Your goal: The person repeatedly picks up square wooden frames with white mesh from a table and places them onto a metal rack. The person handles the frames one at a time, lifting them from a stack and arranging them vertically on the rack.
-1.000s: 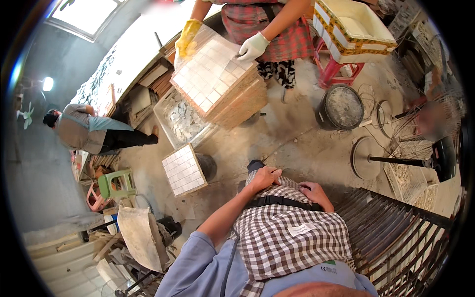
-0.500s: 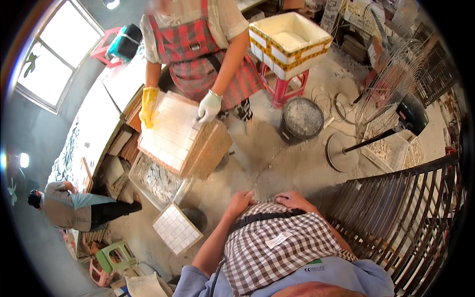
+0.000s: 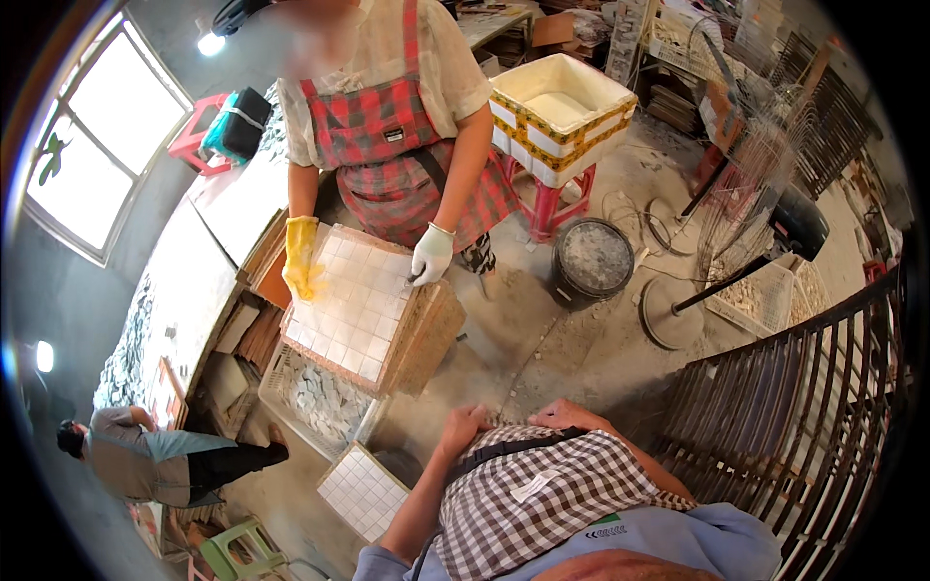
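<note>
My left hand (image 3: 465, 428) and my right hand (image 3: 566, 415) are at the front of the brown-and-white checked apron (image 3: 542, 479) I wear. Both have curled fingers at its far edge, the fingertips partly hidden. Across from me a person in a red plaid apron (image 3: 387, 150) leans over a stack of boards topped with a sheet of pale square tiles (image 3: 351, 300). A yellow-gloved hand (image 3: 300, 261) of that person lies on the sheet's left edge. The white-gloved hand (image 3: 432, 256) holds a small dark tool at its right edge.
A second tiled board (image 3: 364, 492) lies low beside my left forearm. Near the stack is a crate of grey shards (image 3: 315, 397). A bucket (image 3: 593, 259), a foam box (image 3: 562, 116) on a red stool, a fan (image 3: 670, 312) and a slatted rack (image 3: 775, 416) stand around. Another person (image 3: 155, 455) is at far left.
The view has shifted, so most things sit lower in the picture. The other person's gloved hands stay at the tile sheet. My hands keep their place at my apron.
</note>
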`<state>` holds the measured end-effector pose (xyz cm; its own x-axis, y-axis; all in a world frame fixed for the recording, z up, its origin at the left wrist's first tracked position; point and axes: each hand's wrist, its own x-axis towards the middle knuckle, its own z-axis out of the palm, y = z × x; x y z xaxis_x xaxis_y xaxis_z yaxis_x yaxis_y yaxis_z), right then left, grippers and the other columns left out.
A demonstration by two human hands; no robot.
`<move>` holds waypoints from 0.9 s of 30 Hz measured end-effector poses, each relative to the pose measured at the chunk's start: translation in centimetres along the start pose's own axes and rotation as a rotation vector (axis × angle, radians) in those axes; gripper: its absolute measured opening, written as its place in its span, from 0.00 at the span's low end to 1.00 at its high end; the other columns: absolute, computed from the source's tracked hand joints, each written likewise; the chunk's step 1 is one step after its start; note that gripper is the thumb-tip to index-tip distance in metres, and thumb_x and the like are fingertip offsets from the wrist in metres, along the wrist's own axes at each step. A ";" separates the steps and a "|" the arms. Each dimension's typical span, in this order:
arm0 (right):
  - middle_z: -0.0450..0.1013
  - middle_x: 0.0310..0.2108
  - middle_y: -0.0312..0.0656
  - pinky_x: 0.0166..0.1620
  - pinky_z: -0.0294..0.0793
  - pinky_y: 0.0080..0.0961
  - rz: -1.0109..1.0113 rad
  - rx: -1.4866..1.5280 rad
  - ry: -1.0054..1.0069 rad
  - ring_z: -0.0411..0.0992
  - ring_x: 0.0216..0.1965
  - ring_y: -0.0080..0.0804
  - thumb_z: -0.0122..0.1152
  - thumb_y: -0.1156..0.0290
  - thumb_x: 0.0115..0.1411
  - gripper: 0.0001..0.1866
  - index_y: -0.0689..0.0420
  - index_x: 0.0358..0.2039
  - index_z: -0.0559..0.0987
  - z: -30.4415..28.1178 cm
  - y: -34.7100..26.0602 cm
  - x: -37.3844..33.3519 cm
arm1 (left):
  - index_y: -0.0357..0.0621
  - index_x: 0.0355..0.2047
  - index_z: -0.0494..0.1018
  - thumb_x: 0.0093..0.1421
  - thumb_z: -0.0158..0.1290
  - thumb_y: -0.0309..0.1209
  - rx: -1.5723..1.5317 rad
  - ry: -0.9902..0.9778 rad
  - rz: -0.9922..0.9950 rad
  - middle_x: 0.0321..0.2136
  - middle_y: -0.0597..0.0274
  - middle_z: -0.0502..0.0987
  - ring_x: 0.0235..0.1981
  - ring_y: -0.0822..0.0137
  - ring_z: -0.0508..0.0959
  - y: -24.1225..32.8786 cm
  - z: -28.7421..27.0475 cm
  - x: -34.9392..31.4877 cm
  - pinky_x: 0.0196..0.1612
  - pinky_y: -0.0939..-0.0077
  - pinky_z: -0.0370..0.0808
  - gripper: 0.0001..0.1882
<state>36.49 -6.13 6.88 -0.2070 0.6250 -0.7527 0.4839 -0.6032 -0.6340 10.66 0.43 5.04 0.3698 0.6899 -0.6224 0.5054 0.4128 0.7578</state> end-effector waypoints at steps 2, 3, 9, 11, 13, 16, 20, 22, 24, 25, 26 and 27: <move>0.72 0.20 0.36 0.31 0.67 0.28 -0.032 0.039 0.019 0.65 0.24 0.21 0.59 0.52 0.58 0.22 0.63 0.28 0.80 -0.1 0.6 -0.1 | 0.32 0.32 0.75 0.61 0.45 0.42 -0.016 -0.018 -0.020 0.24 0.51 0.81 0.27 0.68 0.79 0.2 0.4 0.3 0.33 0.72 0.72 0.21; 0.72 0.19 0.36 0.30 0.66 0.28 -0.031 0.040 0.017 0.65 0.24 0.21 0.59 0.52 0.57 0.23 0.63 0.28 0.80 -0.4 0.8 -0.1 | 0.32 0.31 0.75 0.61 0.45 0.42 -0.004 -0.008 -0.003 0.23 0.51 0.81 0.27 0.68 0.79 0.4 0.6 0.5 0.33 0.72 0.72 0.21; 0.72 0.19 0.36 0.28 0.65 0.29 -0.033 0.015 0.011 0.65 0.23 0.20 0.60 0.52 0.57 0.23 0.64 0.30 0.80 -2.2 1.0 -0.2 | 0.32 0.30 0.76 0.60 0.45 0.43 -0.028 0.004 -0.021 0.24 0.52 0.81 0.27 0.67 0.79 1.0 2.1 1.2 0.33 0.71 0.72 0.22; 0.72 0.19 0.37 0.29 0.65 0.29 0.013 -0.007 0.012 0.65 0.23 0.21 0.59 0.52 0.58 0.23 0.64 0.30 0.80 -2.2 1.5 -0.4 | 0.33 0.30 0.75 0.60 0.45 0.43 0.042 0.002 -0.037 0.25 0.52 0.81 0.27 0.66 0.79 0.3 2.3 2.0 0.34 0.70 0.72 0.22; 0.72 0.19 0.39 0.30 0.66 0.29 0.046 0.001 0.019 0.65 0.24 0.22 0.59 0.52 0.58 0.23 0.64 0.30 0.80 -2.1 1.5 -0.6 | 0.33 0.30 0.75 0.60 0.44 0.43 0.107 -0.024 -0.014 0.25 0.52 0.81 0.27 0.65 0.79 0.6 2.4 2.3 0.34 0.70 0.72 0.22; 0.72 0.19 0.40 0.30 0.66 0.30 0.063 0.046 0.047 0.66 0.24 0.22 0.58 0.52 0.58 0.24 0.65 0.30 0.80 -1.8 0.7 -1.2 | 0.34 0.30 0.75 0.60 0.43 0.43 0.093 -0.046 0.028 0.24 0.52 0.81 0.27 0.64 0.79 0.2 2.0 2.7 0.34 0.70 0.71 0.21; 0.72 0.19 0.39 0.29 0.65 0.30 0.057 0.058 0.079 0.65 0.23 0.22 0.58 0.52 0.58 0.24 0.65 0.29 0.80 -1.5 -0.1 -1.2 | 0.35 0.29 0.75 0.60 0.43 0.43 0.039 -0.055 0.034 0.24 0.53 0.81 0.27 0.64 0.79 -0.3 1.6 3.1 0.34 0.69 0.71 0.21; 0.71 0.18 0.38 0.29 0.65 0.29 0.061 0.066 0.074 0.64 0.23 0.21 0.58 0.52 0.58 0.24 0.65 0.27 0.79 -1.5 -0.6 -1.4 | 0.35 0.29 0.75 0.60 0.44 0.43 0.046 -0.048 0.033 0.23 0.53 0.81 0.26 0.65 0.79 -0.2 1.5 3.0 0.33 0.70 0.71 0.21; 0.70 0.17 0.37 0.28 0.64 0.29 0.071 0.079 0.059 0.64 0.22 0.21 0.58 0.52 0.58 0.24 0.65 0.25 0.79 -1.5 -1.3 -1.6 | 0.35 0.29 0.75 0.60 0.45 0.43 0.017 -0.039 0.016 0.23 0.53 0.81 0.25 0.67 0.78 -0.3 1.4 2.8 0.33 0.71 0.71 0.21; 0.70 0.17 0.37 0.28 0.64 0.29 0.073 0.078 0.051 0.63 0.22 0.21 0.58 0.52 0.58 0.24 0.65 0.25 0.79 -1.5 -1.3 -1.6 | 0.34 0.28 0.75 0.60 0.45 0.43 -0.013 -0.036 0.000 0.23 0.54 0.81 0.25 0.67 0.78 -0.4 1.3 2.6 0.33 0.71 0.71 0.21; 0.70 0.17 0.36 0.28 0.63 0.29 0.075 0.076 0.043 0.63 0.22 0.21 0.58 0.52 0.58 0.24 0.65 0.24 0.78 -1.4 -1.4 -1.6 | 0.34 0.28 0.75 0.60 0.45 0.43 -0.044 -0.032 -0.015 0.22 0.54 0.81 0.25 0.68 0.77 -0.4 1.3 2.4 0.33 0.71 0.71 0.21; 0.69 0.17 0.36 0.27 0.63 0.29 0.078 0.073 0.035 0.63 0.22 0.21 0.58 0.52 0.58 0.25 0.65 0.23 0.78 -1.3 -1.3 -1.6 | 0.34 0.28 0.75 0.60 0.45 0.43 -0.044 -0.028 -0.010 0.22 0.54 0.81 0.25 0.69 0.77 -0.5 1.3 2.3 0.32 0.72 0.71 0.21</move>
<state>37.31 -5.63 9.15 -0.1404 0.5911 -0.7943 0.4337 -0.6845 -0.5860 12.25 1.03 3.02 0.3870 0.6687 -0.6349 0.4745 0.4460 0.7589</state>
